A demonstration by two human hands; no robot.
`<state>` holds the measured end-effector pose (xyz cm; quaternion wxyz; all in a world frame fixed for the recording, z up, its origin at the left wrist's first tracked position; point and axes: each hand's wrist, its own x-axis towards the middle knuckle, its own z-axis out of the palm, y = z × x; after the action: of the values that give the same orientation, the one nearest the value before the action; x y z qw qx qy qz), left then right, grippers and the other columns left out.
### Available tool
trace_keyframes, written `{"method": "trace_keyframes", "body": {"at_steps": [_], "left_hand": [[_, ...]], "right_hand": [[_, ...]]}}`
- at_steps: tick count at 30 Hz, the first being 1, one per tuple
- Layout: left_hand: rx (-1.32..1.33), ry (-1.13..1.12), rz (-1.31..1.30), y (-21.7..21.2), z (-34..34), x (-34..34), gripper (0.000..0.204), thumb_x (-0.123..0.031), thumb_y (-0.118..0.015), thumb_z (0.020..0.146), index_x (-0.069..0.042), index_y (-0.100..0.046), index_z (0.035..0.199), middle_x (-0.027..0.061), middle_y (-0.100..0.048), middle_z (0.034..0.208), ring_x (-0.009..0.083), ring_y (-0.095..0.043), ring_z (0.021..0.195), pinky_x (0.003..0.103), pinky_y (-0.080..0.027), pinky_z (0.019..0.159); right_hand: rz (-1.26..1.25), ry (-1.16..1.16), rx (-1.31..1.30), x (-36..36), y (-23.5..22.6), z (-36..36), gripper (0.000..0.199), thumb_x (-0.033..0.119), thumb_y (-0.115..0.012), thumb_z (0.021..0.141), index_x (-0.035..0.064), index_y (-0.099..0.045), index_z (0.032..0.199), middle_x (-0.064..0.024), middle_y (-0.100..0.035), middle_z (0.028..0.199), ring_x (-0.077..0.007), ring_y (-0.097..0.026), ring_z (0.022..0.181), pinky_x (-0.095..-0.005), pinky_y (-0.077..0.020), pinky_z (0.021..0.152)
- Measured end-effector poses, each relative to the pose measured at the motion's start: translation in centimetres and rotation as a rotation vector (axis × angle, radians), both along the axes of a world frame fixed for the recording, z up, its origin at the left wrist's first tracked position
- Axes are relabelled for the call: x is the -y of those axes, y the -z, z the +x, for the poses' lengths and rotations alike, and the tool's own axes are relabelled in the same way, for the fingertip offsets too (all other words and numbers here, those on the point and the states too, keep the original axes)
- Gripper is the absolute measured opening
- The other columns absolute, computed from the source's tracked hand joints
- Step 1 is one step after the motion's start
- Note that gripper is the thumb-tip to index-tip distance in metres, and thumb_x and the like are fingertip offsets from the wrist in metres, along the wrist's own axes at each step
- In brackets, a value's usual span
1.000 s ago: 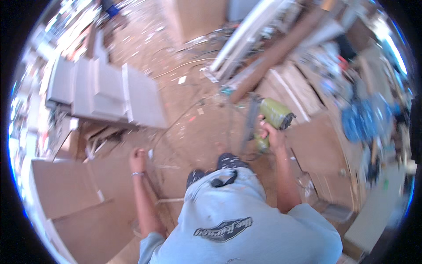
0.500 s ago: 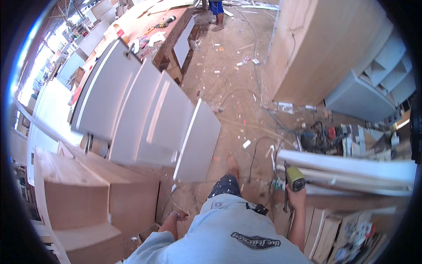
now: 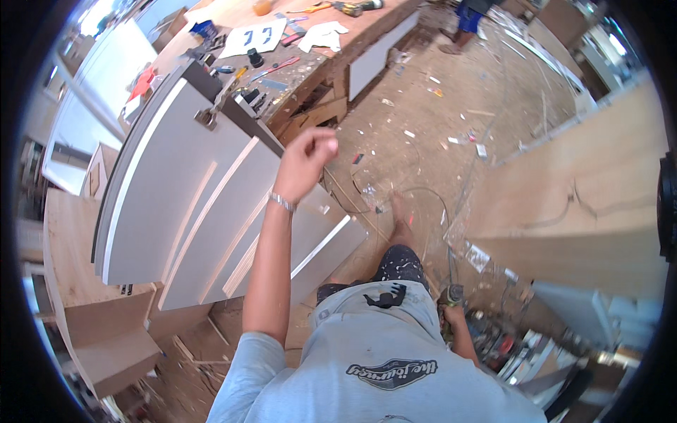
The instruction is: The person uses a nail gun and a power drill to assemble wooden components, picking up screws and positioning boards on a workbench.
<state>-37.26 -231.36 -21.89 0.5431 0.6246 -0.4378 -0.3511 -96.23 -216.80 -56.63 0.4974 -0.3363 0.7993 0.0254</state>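
Left hand (image 3: 305, 166) is loosely closed, right hand (image 3: 455, 316) grips green tool (image 3: 452, 293) — shirt (image 3: 317, 391) bears lettering (image 3: 392, 373).

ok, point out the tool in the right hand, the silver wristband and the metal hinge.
Tool (image 3: 453, 291), head view: its exposed end, beyond the right hand (image 3: 455, 315).
Wristband (image 3: 281, 201), head view: middle of the band.
Hinge (image 3: 206, 118), head view: its metal body.

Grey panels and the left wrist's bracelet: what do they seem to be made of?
Grey panels: probably wood-based board with a smooth, matt grey laminate or paint; tan edges suggest a wooden core.
Bracelet: likely silvery metal, judging by its bright glints and banded look, though shiny plastic remains possible.
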Motion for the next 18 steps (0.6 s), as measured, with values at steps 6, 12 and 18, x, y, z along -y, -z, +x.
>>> {"method": "trace_keyframes", "body": {"at_steps": [6, 12, 18], "left_hand": [[0.532, -0.622, 0.405, 6.6, 13.5, 21.3, 0.036, -0.028, -0.068, 0.087, 0.001, -0.071, 0.108, 0.0203, -0.072, 0.102, 0.0346, -0.070, 0.095, 0.039, -0.055, 0.085], [0.677, -1.041, 0.979, 19.0, 24.8, 27.1, 0.034, -0.032, -0.072, 0.086, -0.002, -0.074, 0.102, 0.0214, -0.070, 0.107, 0.0378, -0.068, 0.100, 0.044, -0.055, 0.088], [0.790, -0.861, 1.002, 22.7, 26.4, 28.5, 0.023, -0.019, -0.059, 0.092, -0.003, -0.073, 0.102, 0.0202, -0.071, 0.103, 0.0357, -0.069, 0.097, 0.045, -0.056, 0.085]], "right_hand": [[-0.128, -0.630, -0.070, 28.8, -1.9, 4.7, 0.027, 0.027, -0.069, 0.081, 0.0006, -0.065, 0.080, -0.0107, -0.061, 0.063, -0.0257, -0.060, 0.052, -0.0404, -0.0491, 0.053], [-0.354, -0.426, 0.093, 46.7, 0.0, 6.6, 0.018, 0.018, -0.069, 0.083, 0.0013, -0.063, 0.088, -0.0068, -0.058, 0.062, -0.0185, -0.055, 0.046, -0.0358, -0.0475, 0.046], [-0.183, -0.068, 0.239, 57.3, -4.0, 13.1, 0.012, 0.010, -0.066, 0.087, 0.0037, -0.056, 0.090, -0.0045, -0.050, 0.057, -0.0155, -0.050, 0.042, -0.0315, -0.0439, 0.038]]}}
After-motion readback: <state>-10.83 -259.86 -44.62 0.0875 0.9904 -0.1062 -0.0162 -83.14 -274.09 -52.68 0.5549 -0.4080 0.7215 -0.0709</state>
